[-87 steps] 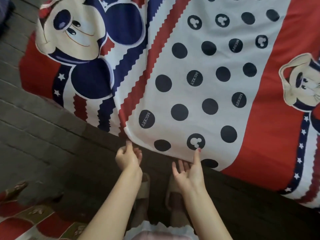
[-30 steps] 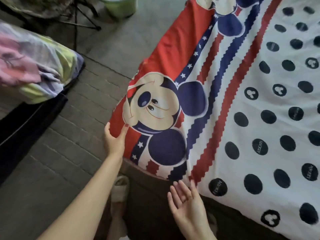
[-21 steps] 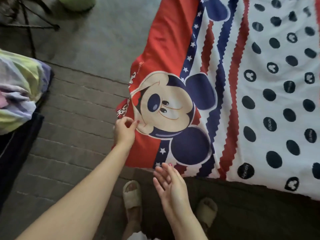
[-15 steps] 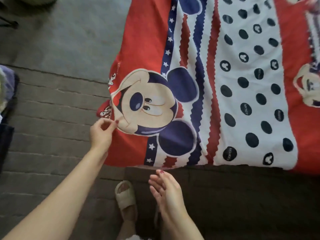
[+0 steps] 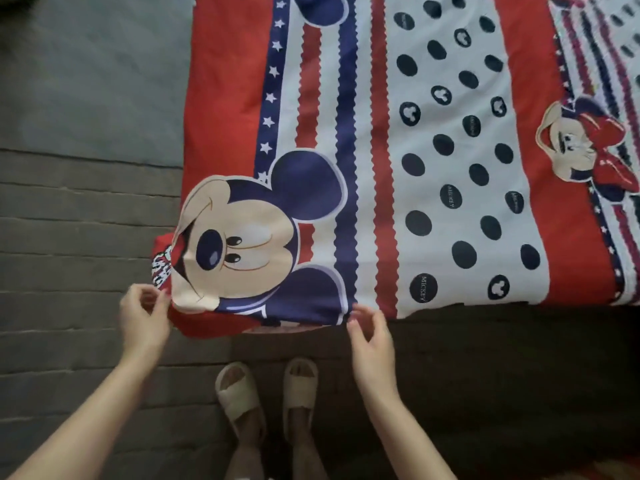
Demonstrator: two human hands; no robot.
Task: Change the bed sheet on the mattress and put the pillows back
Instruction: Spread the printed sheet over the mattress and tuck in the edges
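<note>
Sheet [image 5: 433, 168], smooth printed cotton in red, white and navy, covers the bed; left hand [image 5: 143, 317] pinches its 8 o'clock corner, right hand [image 5: 372, 336] loosely curled at the hem

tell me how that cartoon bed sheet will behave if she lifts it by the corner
Probably floppy: the bed sheet already folds and droops over the edge by the left hand. Likely light, since a fingertip pinch holds it. It would sag between that hand and the right hand.
</note>
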